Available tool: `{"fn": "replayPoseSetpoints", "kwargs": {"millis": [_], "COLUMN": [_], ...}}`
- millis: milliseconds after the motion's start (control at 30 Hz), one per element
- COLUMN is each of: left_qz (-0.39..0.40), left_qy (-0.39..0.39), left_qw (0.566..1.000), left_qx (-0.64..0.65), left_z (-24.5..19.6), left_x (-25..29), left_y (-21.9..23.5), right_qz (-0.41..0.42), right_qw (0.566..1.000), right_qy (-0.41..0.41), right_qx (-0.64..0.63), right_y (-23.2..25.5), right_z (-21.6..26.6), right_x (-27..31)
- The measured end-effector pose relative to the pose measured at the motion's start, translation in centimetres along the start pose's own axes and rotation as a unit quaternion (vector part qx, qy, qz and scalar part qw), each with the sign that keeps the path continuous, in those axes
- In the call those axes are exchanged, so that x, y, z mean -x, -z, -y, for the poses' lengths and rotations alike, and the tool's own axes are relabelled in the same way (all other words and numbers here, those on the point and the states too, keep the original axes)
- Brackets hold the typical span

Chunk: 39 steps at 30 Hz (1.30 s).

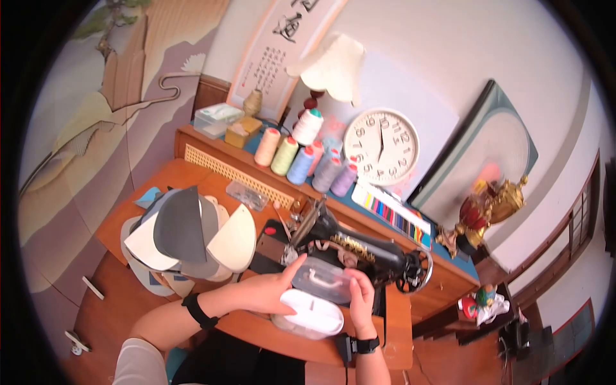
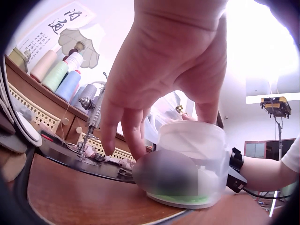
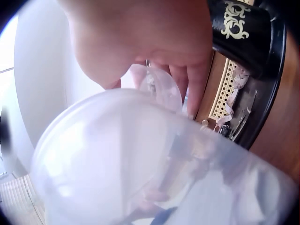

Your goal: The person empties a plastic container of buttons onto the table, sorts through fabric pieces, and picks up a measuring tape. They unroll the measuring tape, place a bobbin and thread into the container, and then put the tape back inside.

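In the head view, a clear lid [image 1: 316,280] with a moulded handle is raised above the far side of an oval clear plastic box [image 1: 308,328]. A white divided tray [image 1: 312,312] sits inside the box. My right hand [image 1: 361,300] pinches the lid at its right edge. In the right wrist view, the lid [image 3: 161,86] shows between thumb and fingers, beyond the box [image 3: 108,150]. My left hand [image 1: 266,292] is at the box's left side, fingers extended. In the left wrist view, its thumb overlaps the box [image 2: 187,140] at the rim while the other fingers point downward beside it.
A black sewing machine [image 1: 359,247] stands just behind the box. To the left lies a pile of grey and cream cut pieces [image 1: 183,231]. Several thread cones [image 1: 300,165], a lamp [image 1: 330,67] and a round clock [image 1: 382,146] line the back shelf. The wooden tabletop [image 1: 256,332] extends below.
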<state>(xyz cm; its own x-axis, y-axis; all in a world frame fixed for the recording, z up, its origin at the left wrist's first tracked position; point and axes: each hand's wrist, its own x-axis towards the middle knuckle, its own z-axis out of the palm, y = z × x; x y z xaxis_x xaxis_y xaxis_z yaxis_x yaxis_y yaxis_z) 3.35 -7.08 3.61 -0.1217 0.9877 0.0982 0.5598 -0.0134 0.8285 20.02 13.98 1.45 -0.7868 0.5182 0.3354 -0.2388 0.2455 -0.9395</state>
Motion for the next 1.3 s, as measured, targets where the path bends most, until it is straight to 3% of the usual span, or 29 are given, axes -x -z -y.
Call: {"fn": "replayPoseSetpoints", "kwargs": {"millis": [200,233,267,367,500,667,867,967,1300], "left_qz": [-0.007,0.012,0.034,0.015,0.031,0.058,0.036,0.053,0.028], "left_qy": [0.019,0.052,0.084,0.06,0.095,0.112,0.116,0.154,0.142], "left_qw": [0.999,0.997,0.994,0.994,0.988,0.99,0.987,0.977,0.978], "left_qx": [-0.034,-0.047,-0.061,-0.095,-0.118,-0.07,-0.101,-0.14,-0.153], "left_z": [0.9,0.4,0.2,2.4,1.4,1.9,2.3,1.3,1.0], "left_x": [-2.6,-2.9,-3.1,-4.6,-4.9,-4.6,-4.2,-4.3,-4.2], "left_y": [1.4,1.8,2.1,1.9,2.2,1.8,1.1,1.3,1.1], "right_qz": [0.143,0.163,0.165,0.129,0.163,0.154,0.148,0.142,0.132], "right_qw": [0.969,0.961,0.956,0.951,0.927,0.913,0.918,0.92,0.925], "right_qy": [-0.156,-0.169,-0.175,-0.2,-0.238,-0.257,-0.265,-0.265,-0.276], "right_qx": [-0.124,-0.144,-0.17,-0.197,-0.241,-0.278,-0.254,-0.254,-0.227], "right_y": [1.5,1.6,2.1,2.0,1.9,1.9,1.6,1.6,1.6], "right_z": [-0.6,-0.5,-1.7,-2.9,-2.4,-4.0,-3.8,-4.1,-3.7], "right_x": [-3.1,-3.3,-3.4,-3.0,-2.8,-2.6,-2.5,-2.5,-2.5]}}
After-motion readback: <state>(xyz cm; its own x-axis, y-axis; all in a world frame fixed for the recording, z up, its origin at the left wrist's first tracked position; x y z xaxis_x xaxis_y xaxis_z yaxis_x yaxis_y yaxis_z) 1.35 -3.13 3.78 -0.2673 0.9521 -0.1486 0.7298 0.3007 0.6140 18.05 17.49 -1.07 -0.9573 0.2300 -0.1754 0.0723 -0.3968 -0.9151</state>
